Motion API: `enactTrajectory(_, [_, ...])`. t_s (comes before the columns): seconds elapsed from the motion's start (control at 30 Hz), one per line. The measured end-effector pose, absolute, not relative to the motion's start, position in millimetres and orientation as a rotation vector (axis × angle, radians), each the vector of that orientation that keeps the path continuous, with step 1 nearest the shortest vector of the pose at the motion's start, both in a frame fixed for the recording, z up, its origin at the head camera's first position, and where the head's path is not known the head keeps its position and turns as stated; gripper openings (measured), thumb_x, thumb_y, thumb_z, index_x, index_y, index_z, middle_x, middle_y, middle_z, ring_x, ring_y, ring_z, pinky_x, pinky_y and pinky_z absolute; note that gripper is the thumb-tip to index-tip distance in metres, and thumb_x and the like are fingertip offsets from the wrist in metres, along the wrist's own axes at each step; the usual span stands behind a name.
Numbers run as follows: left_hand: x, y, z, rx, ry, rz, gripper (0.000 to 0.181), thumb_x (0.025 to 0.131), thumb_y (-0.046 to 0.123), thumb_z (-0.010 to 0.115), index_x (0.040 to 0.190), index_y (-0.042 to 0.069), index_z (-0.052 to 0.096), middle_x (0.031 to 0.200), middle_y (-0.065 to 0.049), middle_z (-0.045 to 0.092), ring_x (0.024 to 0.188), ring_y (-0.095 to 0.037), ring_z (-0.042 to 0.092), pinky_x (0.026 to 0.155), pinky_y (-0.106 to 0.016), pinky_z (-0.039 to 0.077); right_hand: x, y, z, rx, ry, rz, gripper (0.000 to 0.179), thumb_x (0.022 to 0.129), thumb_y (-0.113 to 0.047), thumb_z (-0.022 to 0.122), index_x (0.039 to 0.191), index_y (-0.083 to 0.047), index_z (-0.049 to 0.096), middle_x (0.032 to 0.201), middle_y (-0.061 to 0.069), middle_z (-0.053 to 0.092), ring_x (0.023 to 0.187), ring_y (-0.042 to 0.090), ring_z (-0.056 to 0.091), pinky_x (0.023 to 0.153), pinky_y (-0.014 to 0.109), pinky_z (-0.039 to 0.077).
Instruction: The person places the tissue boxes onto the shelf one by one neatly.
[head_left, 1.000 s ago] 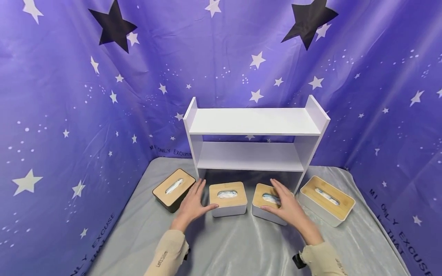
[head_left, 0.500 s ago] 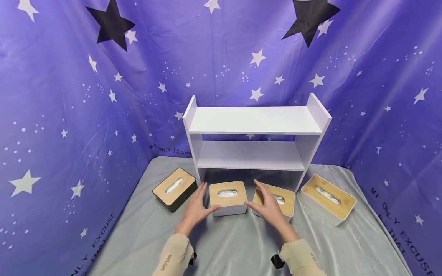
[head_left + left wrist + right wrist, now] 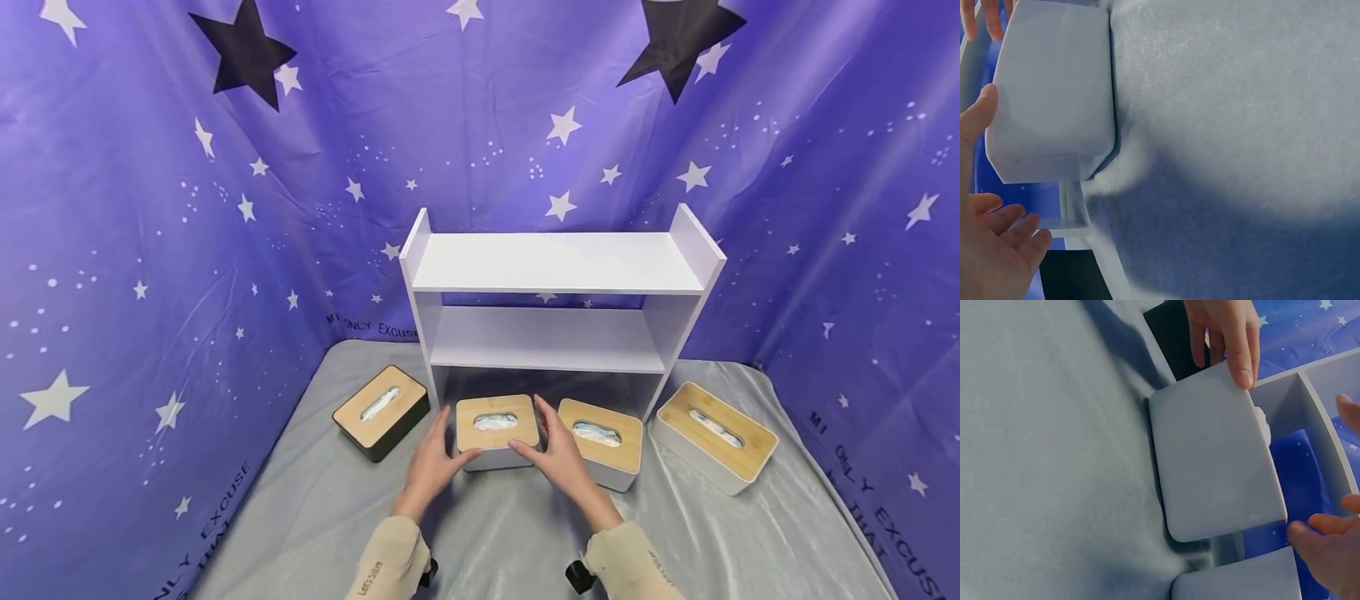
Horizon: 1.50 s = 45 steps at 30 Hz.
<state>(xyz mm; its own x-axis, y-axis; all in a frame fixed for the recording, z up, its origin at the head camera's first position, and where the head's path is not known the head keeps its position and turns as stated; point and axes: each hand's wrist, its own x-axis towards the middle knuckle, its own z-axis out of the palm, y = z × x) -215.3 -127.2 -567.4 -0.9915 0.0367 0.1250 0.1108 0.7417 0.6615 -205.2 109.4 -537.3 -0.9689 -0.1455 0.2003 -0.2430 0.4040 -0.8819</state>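
Several tissue boxes with pale wooden lids stand on the grey cloth. At the middle white tissue box (image 3: pixel 517 407), my left hand (image 3: pixel 432 470) is at the left end and my right hand (image 3: pixel 562 460) at the right end. Each thumb comes over the lid's front edge, with the fingers spread along the sides. In the left wrist view, the left fingers stand off the grey-looking box side (image 3: pixel 1054 94), the thumb by its upper edge. From the right wrist view, the right fingertips are close to a box corner (image 3: pixel 1219 462); contact is hard to tell.
A white two-tier shelf (image 3: pixel 555 262) stands behind the boxes. A dark-sided tissue box (image 3: pixel 375 412) lies angled at left. Two more white tissue boxes, a nearer one (image 3: pixel 600 412) and a farther one (image 3: pixel 712 437), are to the right. Purple star curtains (image 3: pixel 480 125) surround the table.
My right hand has moved left, from the box on the right to the right end of the middle box. My left hand has shifted slightly right. The boxes stay in place.
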Motion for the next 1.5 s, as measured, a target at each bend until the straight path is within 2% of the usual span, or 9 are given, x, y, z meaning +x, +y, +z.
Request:
enactTrajectory(0.27, [-223.6, -133.3, -564.2, -0.096, -2.797, -1.128, 0.098, 0.079, 0.048, 0.081, 0.154, 0.006, 0.034, 0.152, -0.024, 0.045, 0.135, -0.043, 0.049, 0.105, -0.059, 0.048, -201.6, 97.1, -543.4, 0.322, -2.446, 1.832, 0.09, 0.091, -0.02, 0.074, 0.157, 0.001, 0.017, 0.162, 0.027, 0.02, 0.149, 0.045, 0.024, 0.119, 0.054, 0.033])
enactTrajectory(0.4, [-231.0, -133.6, -568.5, -0.179, -2.767, -1.315, 0.091, 0.084, 0.042, 0.078, 0.153, 0.003, 0.035, 0.149, -0.027, 0.046, 0.135, -0.044, 0.049, 0.108, -0.059, 0.047, -199.2, 89.1, -550.7, 0.238, -2.491, 1.687, 0.088, 0.09, -0.017, 0.074, 0.155, 0.006, 0.018, 0.159, 0.03, 0.027, 0.146, 0.045, 0.032, 0.116, 0.055, 0.038])
enactTrajectory(0.57, [-234.1, -126.3, -581.8, -0.331, -2.631, -1.684, 0.08, 0.089, 0.018, 0.076, 0.152, -0.004, 0.032, 0.15, -0.031, 0.042, 0.136, -0.046, 0.045, 0.108, -0.059, 0.046, -193.9, 82.4, -555.9, 0.101, -2.591, 1.515, 0.089, 0.09, -0.015, 0.072, 0.154, 0.01, 0.015, 0.155, 0.035, 0.031, 0.139, 0.049, 0.039, 0.11, 0.061, 0.042])
enactTrajectory(0.73, [-231.9, -124.1, -578.9, -0.332, -2.583, -1.728, 0.078, 0.089, 0.008, 0.074, 0.152, -0.005, 0.031, 0.149, -0.032, 0.041, 0.137, -0.047, 0.043, 0.106, -0.056, 0.049, -194.2, 79.8, -555.5, 0.074, -2.561, 1.499, 0.083, 0.089, -0.008, 0.071, 0.151, 0.013, 0.021, 0.154, 0.035, 0.034, 0.138, 0.047, 0.043, 0.11, 0.056, 0.045])
enactTrajectory(0.97, [-233.2, -129.7, -545.8, -0.322, -2.42, -1.771, 0.078, 0.085, 0.009, 0.078, 0.152, 0.002, 0.039, 0.148, -0.026, 0.048, 0.136, -0.043, 0.048, 0.105, -0.048, 0.052, -199.7, 84.3, -531.2, 0.165, -2.39, 1.585, 0.071, 0.089, 0.003, 0.069, 0.149, 0.011, 0.031, 0.151, 0.032, 0.04, 0.136, 0.043, 0.048, 0.108, 0.046, 0.047])
enactTrajectory(1.1, [-229.0, -132.6, -525.4, -0.309, -2.373, -1.734, 0.077, 0.081, 0.011, 0.082, 0.149, 0.007, 0.046, 0.144, -0.02, 0.055, 0.13, -0.039, 0.054, 0.101, -0.047, 0.055, -196.6, 88.2, -514.1, 0.165, -2.321, 1.635, 0.066, 0.089, 0.003, 0.07, 0.147, 0.006, 0.04, 0.147, 0.028, 0.048, 0.131, 0.04, 0.055, 0.103, 0.041, 0.051])
enactTrajectory(1.27, [-225.7, -132.2, -507.7, -0.282, -2.355, -1.759, 0.076, 0.079, 0.01, 0.084, 0.147, 0.013, 0.05, 0.141, -0.014, 0.059, 0.125, -0.031, 0.058, 0.099, -0.04, 0.057, -192.7, 93.2, -497.2, 0.16, -2.26, 1.673, 0.064, 0.086, 0.0, 0.074, 0.145, 0.002, 0.048, 0.143, 0.023, 0.055, 0.127, 0.036, 0.06, 0.101, 0.037, 0.054])
enactTrajectory(1.33, [-224.8, -131.2, -499.4, -0.27, -2.349, -1.778, 0.075, 0.079, 0.008, 0.083, 0.147, 0.013, 0.051, 0.139, -0.013, 0.06, 0.124, -0.029, 0.059, 0.099, -0.037, 0.057, -192.2, 95.7, -491.4, 0.167, -2.236, 1.677, 0.064, 0.085, -0.002, 0.076, 0.143, 0.0, 0.05, 0.141, 0.023, 0.057, 0.126, 0.035, 0.061, 0.1, 0.037, 0.054])
enactTrajectory(1.5, [-215.9, -129.6, -462.3, -0.295, -2.341, -1.762, 0.073, 0.08, 0.006, 0.083, 0.145, 0.004, 0.051, 0.135, -0.017, 0.063, 0.12, -0.03, 0.061, 0.093, -0.028, 0.059, -192.8, 99.8, -474.7, 0.212, -2.173, 1.676, 0.06, 0.086, -0.007, 0.077, 0.141, -0.002, 0.054, 0.137, 0.023, 0.06, 0.126, 0.037, 0.06, 0.098, 0.039, 0.056])
